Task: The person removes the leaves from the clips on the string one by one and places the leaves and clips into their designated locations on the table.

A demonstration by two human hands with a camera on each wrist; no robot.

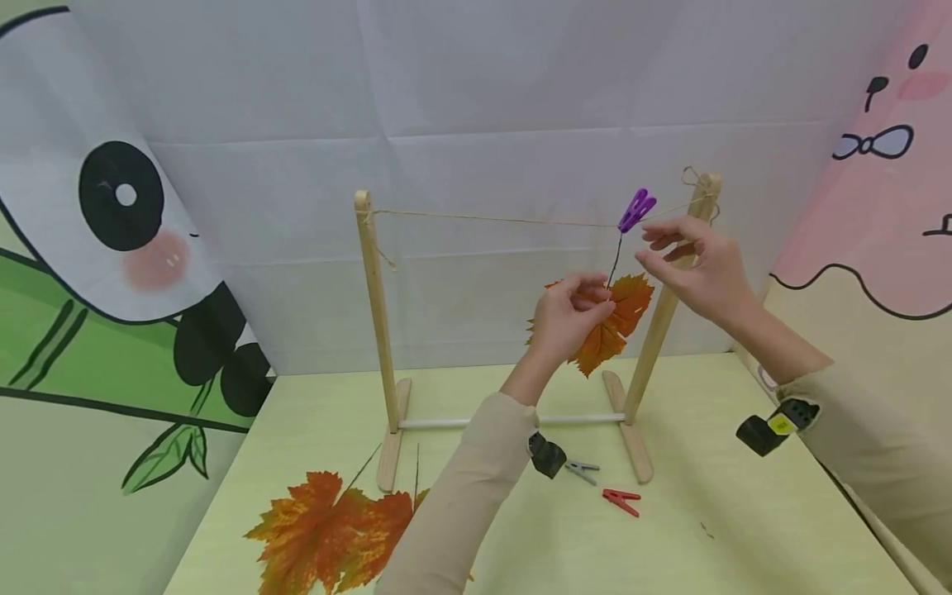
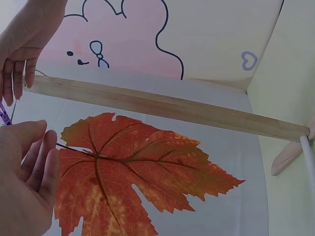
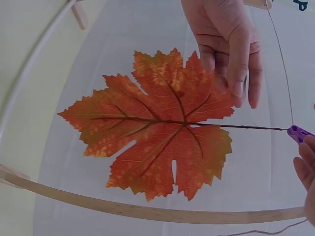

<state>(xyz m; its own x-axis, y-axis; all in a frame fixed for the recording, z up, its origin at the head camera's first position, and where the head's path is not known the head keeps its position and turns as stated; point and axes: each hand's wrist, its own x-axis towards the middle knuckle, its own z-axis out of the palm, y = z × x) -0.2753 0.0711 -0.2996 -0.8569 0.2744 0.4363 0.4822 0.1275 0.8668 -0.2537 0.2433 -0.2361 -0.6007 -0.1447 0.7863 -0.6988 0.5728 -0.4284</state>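
Observation:
An orange artificial maple leaf (image 1: 601, 351) hangs by its dark stem from a purple clothespin (image 1: 635, 211). That clothespin clips the stem at the string (image 1: 491, 218) of a wooden frame. My left hand (image 1: 567, 321) is beside the stem with relaxed fingers. In the right wrist view the stem shows whole between leaf and clothespin, and the left hand (image 3: 229, 49) does not grip it. Just right of and below the clothespin, my right hand (image 1: 702, 268) has its fingers loosely bent and holds nothing.
Two wooden posts (image 1: 379, 322) with feet and a white crossbar (image 1: 435, 424) make up the frame. More orange leaves (image 1: 320, 529) lie at the table's front left, partly behind the left sleeve. A grey clothespin (image 1: 583, 470) and a red clothespin (image 1: 621, 501) lie on the table (image 1: 706, 463).

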